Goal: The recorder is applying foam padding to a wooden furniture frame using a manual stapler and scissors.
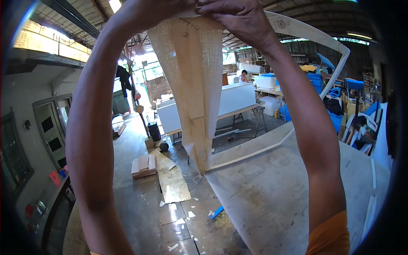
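Note:
Both my arms reach up to the top of a tall pale wooden frame (185, 76), which stands at the corner of a grey table. A sheer woven cloth (208, 59) hangs along the upright board and narrows to a gathered lower end near the table corner. My left hand (168, 9) lies over the top end of the board, its fingers mostly cut off by the picture's upper edge. Beside it, my right hand (242, 17) is closed, thumb and fingers pinched together at the top edge. What the pinch holds is too hidden to name.
The grey tabletop (263, 191) spreads right. The frame's top rail (304, 29) arches right to a slanted side bar. Stacked boards (143, 165) and white scraps lie on the floor at left. Behind stand a long white panel (238, 100) and a person (243, 76) farther off.

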